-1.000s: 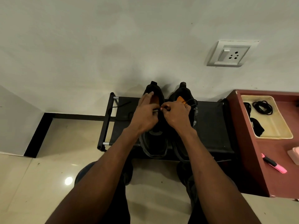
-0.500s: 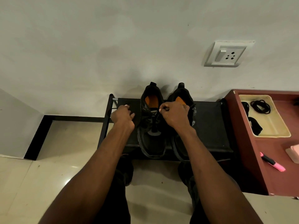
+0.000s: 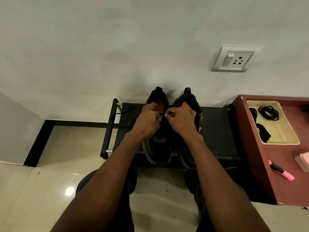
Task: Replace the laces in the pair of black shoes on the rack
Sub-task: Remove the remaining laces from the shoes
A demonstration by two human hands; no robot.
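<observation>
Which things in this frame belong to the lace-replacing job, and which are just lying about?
Part of the job:
- left shoe, being laced
- right shoe
- left hand and right hand, pinching the lace
- shoe rack
- coiled black laces in the cream tray

Just lying about:
- pink highlighter
- wall socket
- red-brown cabinet top

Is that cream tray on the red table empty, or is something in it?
Not empty. The shallow cream plastic tray holds a coiled bundle of black laces and more black pieces along its left side.
</observation>
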